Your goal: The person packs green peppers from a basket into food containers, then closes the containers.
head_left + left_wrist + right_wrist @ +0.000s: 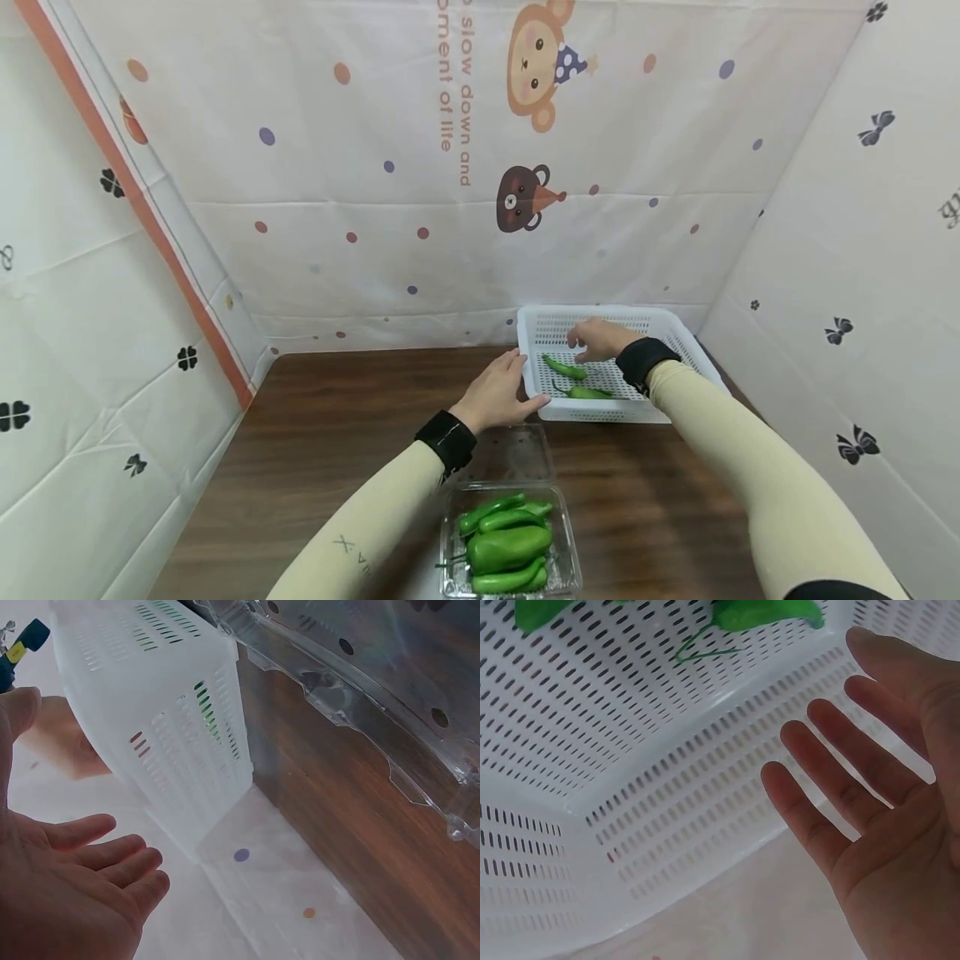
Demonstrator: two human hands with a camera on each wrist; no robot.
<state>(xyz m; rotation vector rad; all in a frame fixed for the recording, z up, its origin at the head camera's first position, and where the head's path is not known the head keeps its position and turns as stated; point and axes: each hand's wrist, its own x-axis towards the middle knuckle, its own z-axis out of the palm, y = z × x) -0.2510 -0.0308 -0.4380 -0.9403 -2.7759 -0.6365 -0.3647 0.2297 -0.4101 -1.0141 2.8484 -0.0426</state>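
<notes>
A white perforated basket (pixel 536 410) stands at the back right of the table. Two green peppers lie on its floor: a slim pepper (pixel 564 367) and, nearer its front wall, a long-stemmed pepper (pixel 588 392). My right hand (pixel 603 339) is over the basket, above the peppers; in the right wrist view its fingers (pixel 840 787) are spread and hold nothing. Beside the basket's left side is my left hand (pixel 495 396), thumb apart from the fingers; whether it touches the rim I cannot tell. A clear plastic box (pixel 572 554) with several green peppers (pixel 510 548) sits at the front.
The box's clear lid (pixel 517 454) lies folded back toward the basket, under my left wrist. Brown wood-grain table (pixel 337 467) surrounds them. A printed cloth (pixel 337 167) hangs behind, and more cloth (pixel 840 250) walls the right side, close to the basket.
</notes>
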